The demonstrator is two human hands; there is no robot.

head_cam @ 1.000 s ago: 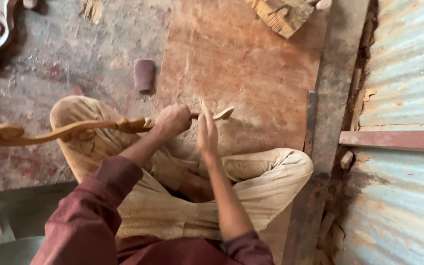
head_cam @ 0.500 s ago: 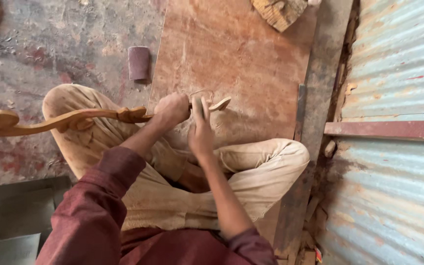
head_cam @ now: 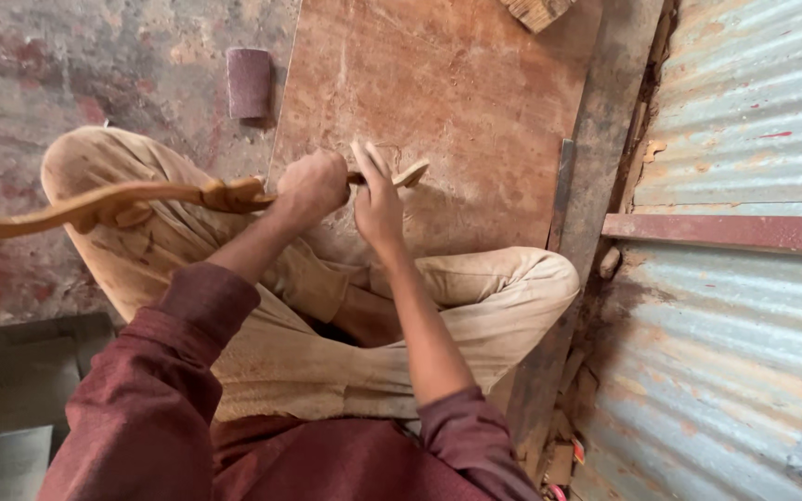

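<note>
I sit cross-legged on the floor in tan trousers and a maroon shirt. My left hand (head_cam: 313, 186) is clenched around a long curved, carved wooden piece (head_cam: 113, 204) that runs far out to the left over my knee. Its pale tip (head_cam: 410, 173) pokes out to the right of my hands. My right hand (head_cam: 378, 199) lies against the piece near that tip, fingers stretched out flat; whether it holds a small abrasive scrap is hidden.
A large brown board (head_cam: 457, 93) lies on the floor in front of my knees. A small dark sanding block (head_cam: 249, 83) sits at its left edge. A corrugated metal wall (head_cam: 744, 278) runs along the right, and a wooden offcut (head_cam: 536, 11) lies at top.
The view has shifted slightly down and left. My right hand has slid a little along the wooden piece near its tip, while my left hand keeps its grip.
</note>
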